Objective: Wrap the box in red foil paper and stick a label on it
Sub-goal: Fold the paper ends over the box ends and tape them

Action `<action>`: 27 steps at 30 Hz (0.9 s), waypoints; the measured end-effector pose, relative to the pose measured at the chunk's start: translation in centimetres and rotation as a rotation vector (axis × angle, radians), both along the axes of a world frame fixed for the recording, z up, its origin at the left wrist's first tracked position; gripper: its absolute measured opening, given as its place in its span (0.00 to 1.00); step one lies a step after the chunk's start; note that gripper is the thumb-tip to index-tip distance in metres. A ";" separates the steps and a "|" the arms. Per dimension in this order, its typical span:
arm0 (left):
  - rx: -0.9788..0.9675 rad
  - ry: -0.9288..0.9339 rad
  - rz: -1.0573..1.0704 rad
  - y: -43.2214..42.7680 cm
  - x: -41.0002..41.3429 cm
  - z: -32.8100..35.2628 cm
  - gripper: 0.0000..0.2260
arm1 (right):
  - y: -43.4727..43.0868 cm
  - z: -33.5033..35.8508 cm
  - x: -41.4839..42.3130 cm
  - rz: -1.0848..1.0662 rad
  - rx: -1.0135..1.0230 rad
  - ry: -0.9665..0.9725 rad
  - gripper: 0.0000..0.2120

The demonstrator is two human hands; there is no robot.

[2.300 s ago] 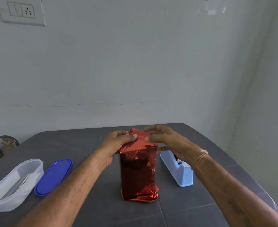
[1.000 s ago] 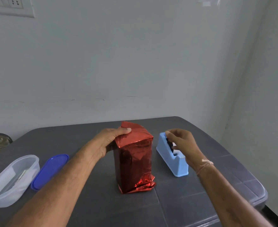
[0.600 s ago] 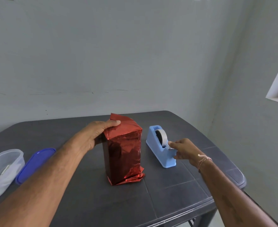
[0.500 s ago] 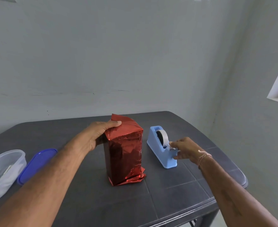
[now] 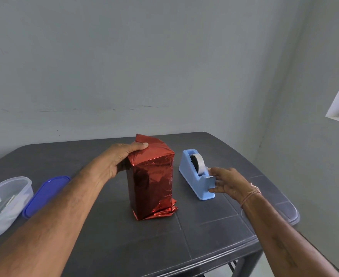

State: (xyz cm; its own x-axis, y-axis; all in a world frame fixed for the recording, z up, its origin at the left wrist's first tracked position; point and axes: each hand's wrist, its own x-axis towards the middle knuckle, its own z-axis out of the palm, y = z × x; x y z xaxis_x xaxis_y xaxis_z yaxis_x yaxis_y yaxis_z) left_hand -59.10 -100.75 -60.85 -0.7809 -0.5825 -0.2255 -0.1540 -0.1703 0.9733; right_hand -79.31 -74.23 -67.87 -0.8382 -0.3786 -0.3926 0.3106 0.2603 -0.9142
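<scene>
The box (image 5: 152,182) stands upright mid-table, wrapped in red foil, with crumpled foil at its base and folded flaps on top. My left hand (image 5: 118,160) grips its top left edge, thumb pressing the flap down. To its right sits a light blue tape dispenser (image 5: 190,170) holding a tape roll (image 5: 198,163). My right hand (image 5: 228,182) is at the dispenser's cutter end, thumb and forefinger pinching the tape end, the other fingers against its front. No label is visible.
On the dark grey table (image 5: 204,236), a clear plastic container (image 5: 8,179) and its blue lid (image 5: 44,194) lie at the left. A clear lid (image 5: 288,210) lies at the right edge. A wall stands behind the table.
My right hand left the box top and reached over to the dispenser's cutter end. My left hand stayed on the box top. The view shifted right.
</scene>
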 end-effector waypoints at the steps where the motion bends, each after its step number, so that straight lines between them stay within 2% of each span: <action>1: 0.003 -0.001 0.001 0.0 0.1 0.0 0.29 | 0.0 -0.1 0.2 -0.009 -0.005 0.004 0.11; 3: 0.003 -0.004 0.002 0.0 0.2 0.0 0.29 | 0.1 -0.3 0.6 -0.024 -0.010 0.012 0.10; 6: -0.002 -0.007 0.004 0.3 0.2 0.0 0.29 | 0.3 -0.7 1.3 -0.058 -0.024 0.044 0.14; 12: -0.006 -0.012 0.008 0.5 0.3 0.3 0.26 | 0.6 -1.1 2.2 -0.085 -0.067 0.100 0.10; 27: -0.005 -0.014 0.009 0.4 0.2 0.1 0.32 | 0.8 -2.6 2.1 -0.107 -0.104 0.099 0.11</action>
